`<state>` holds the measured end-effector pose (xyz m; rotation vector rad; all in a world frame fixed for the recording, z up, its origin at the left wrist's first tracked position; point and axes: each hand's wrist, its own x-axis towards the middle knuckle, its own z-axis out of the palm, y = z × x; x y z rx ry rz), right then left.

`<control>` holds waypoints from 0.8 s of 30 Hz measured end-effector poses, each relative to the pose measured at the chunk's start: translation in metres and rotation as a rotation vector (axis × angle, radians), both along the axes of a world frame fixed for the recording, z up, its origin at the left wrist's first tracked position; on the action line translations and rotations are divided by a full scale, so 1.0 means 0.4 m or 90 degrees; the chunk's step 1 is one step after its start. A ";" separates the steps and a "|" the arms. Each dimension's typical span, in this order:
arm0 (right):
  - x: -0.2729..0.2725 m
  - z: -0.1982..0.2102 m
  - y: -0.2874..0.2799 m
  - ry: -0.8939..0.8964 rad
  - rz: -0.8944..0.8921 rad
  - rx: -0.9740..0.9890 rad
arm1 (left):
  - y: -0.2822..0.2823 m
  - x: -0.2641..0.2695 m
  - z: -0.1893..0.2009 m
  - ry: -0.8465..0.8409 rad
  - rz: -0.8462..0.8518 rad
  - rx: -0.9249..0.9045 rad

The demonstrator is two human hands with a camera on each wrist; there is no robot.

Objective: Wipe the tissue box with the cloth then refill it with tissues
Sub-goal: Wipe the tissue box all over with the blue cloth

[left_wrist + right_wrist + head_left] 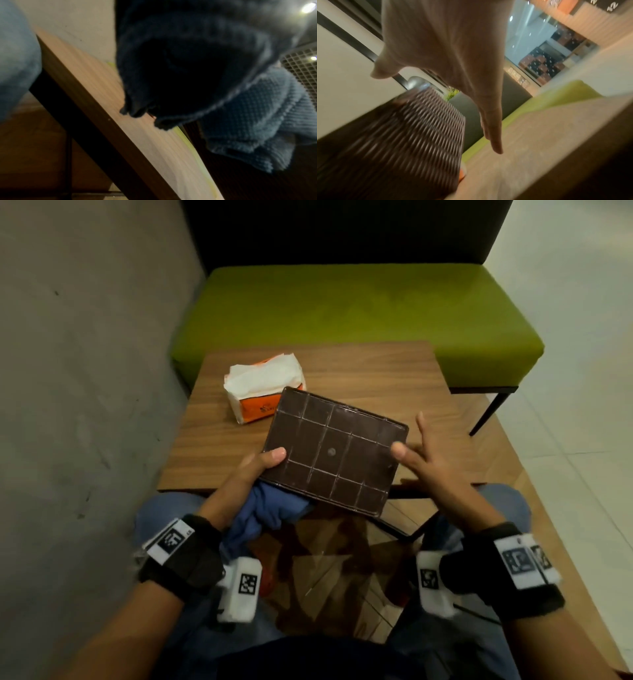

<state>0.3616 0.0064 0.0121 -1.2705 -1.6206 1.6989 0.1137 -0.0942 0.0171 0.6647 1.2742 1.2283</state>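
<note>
Head view: the brown tissue box (334, 450), its ridged flat base turned up, fills the frame's centre above the wooden worktop (376, 371). The left hand (253, 470) grips its lower-left edge, thumb on top, with the bunched blue cloth (270, 515). The right hand (424, 453) has its fingers spread, thumb at the right edge. An orange tissue pack (263, 388) lies upper left.

Left wrist view: waffle-textured cloth (257, 121) at right; I cannot tell how the fingers lie.

Right wrist view: straight fingers (493, 128) beside the box's woven side (402, 135).

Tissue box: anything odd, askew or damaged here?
The tissue box is off the table, tilted, its gridded brown face up, showing pale scuffs. The left hand grips it together with the blue cloth. The tissue pack lies torn open.
</note>
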 end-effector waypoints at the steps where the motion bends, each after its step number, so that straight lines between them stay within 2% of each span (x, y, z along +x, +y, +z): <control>1: -0.012 -0.023 -0.012 0.050 -0.009 -0.031 | 0.008 0.010 0.002 -0.016 0.016 -0.006; 3: -0.045 -0.062 -0.026 0.162 -0.030 -0.084 | 0.022 0.033 0.016 -0.042 0.019 -0.005; 5: -0.069 -0.074 -0.027 0.246 -0.072 -0.134 | 0.035 0.043 0.033 -0.011 0.056 -0.001; 8: -0.084 -0.083 -0.009 0.304 -0.095 -0.132 | 0.050 0.017 0.032 0.094 0.104 -0.030; 10: -0.088 -0.087 0.007 0.324 -0.122 -0.111 | 0.059 -0.014 0.027 0.107 0.104 -0.048; 12: -0.086 -0.092 0.025 0.333 -0.150 -0.090 | 0.080 -0.053 0.036 0.121 0.213 -0.021; 14: -0.083 -0.091 0.039 0.322 -0.156 -0.073 | 0.111 -0.081 0.061 0.095 0.335 0.059; 16: -0.090 -0.086 0.045 0.299 -0.151 -0.055 | 0.147 -0.090 0.083 0.117 0.395 0.143; 17: -0.098 -0.081 0.046 0.288 -0.153 -0.045 | 0.158 -0.077 0.091 0.181 0.391 0.193; 19: -0.120 -0.073 0.050 0.285 -0.171 -0.032 | 0.168 -0.014 0.095 0.436 0.318 0.285; 21: -0.140 -0.065 0.056 0.295 -0.201 -0.019 | 0.160 0.073 0.089 0.669 0.159 0.388; 23: -0.153 -0.056 0.063 0.300 -0.213 0.008 | 0.148 0.127 0.063 0.841 -0.040 0.495; 24: -0.156 -0.052 0.065 0.299 -0.217 0.018 | 0.156 0.125 0.052 0.897 -0.085 0.527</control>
